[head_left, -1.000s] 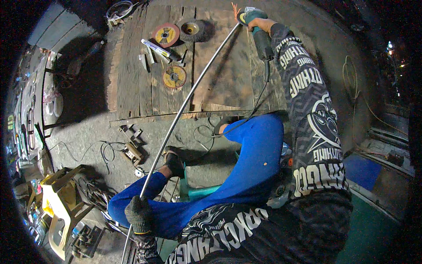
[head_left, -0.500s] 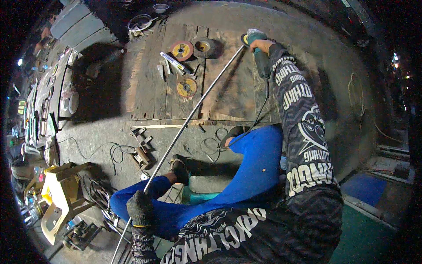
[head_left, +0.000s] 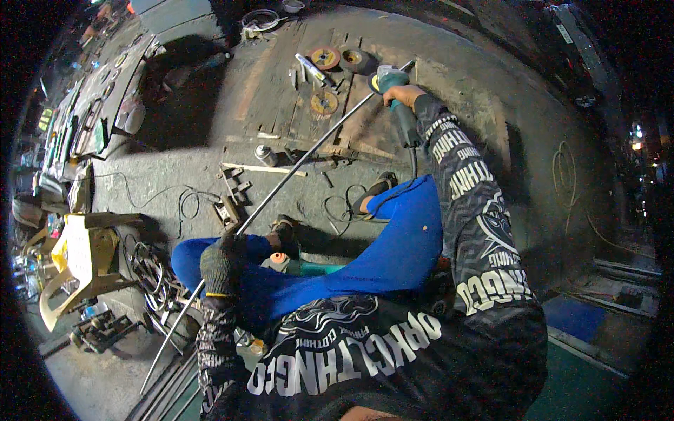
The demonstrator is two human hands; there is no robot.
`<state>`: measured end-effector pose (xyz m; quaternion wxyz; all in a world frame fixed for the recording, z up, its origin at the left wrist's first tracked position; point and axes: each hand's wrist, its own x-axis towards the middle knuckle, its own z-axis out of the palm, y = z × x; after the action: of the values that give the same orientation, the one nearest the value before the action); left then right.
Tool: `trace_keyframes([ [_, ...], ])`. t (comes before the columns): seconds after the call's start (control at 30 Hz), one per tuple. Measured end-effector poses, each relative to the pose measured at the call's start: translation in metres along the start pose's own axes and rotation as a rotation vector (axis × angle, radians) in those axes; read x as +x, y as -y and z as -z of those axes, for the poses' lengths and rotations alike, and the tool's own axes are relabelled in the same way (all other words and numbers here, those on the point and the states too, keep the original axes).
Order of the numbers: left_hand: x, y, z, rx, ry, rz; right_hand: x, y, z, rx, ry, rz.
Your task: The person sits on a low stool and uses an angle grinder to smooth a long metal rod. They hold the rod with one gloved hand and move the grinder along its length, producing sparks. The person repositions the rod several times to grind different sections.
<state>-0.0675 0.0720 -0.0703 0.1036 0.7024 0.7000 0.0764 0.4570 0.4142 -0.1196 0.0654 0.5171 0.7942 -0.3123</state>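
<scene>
A long, thin metal rod [head_left: 309,156] slants from the lower left up to the far wooden board. My left hand [head_left: 222,270], in a dark knitted glove, is closed around its near part beside my knee. My bare right hand [head_left: 401,95] grips a green and black angle grinder [head_left: 404,126] by its front part. The grinder's yellowish disc [head_left: 373,83] is at the rod near its far end; whether they touch, I cannot tell. Past the grinder head, a short length of rod sticks out. The grinder's cord runs back toward my leg.
On the wooden board [head_left: 260,105] lie grinding discs [head_left: 324,103], a cup-shaped wheel [head_left: 353,60] and a white marker [head_left: 309,68]. Nearer are a spray can [head_left: 265,155], a metal bracket [head_left: 226,210] and coiled cable. A cream plastic chair [head_left: 78,245] lies left, beside metal scraps.
My right hand and the grinder are now back from the rod's far tip, which shows beyond the tool. My left hand still holds the rod. The whole view has shifted.
</scene>
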Motion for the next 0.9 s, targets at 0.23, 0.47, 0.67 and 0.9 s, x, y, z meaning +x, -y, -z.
trace_keyframes([
  [0.23, -0.019, 0.002, 0.016, -0.061, 0.087, 0.065, -0.028, 0.101, -0.06, 0.343, -0.178, -0.451],
  [0.47, -0.022, -0.004, 0.017, -0.117, 0.069, 0.065, -0.058, 0.193, -0.095, 0.397, -0.085, -0.305],
  [0.67, -0.018, -0.004, 0.024, -0.094, 0.16, 0.11, -0.058, 0.259, -0.113, 0.199, -0.013, -0.307],
  [0.9, -0.011, -0.006, 0.019, -0.087, 0.177, 0.119, -0.075, 0.304, -0.115, 0.181, 0.033, -0.3],
])
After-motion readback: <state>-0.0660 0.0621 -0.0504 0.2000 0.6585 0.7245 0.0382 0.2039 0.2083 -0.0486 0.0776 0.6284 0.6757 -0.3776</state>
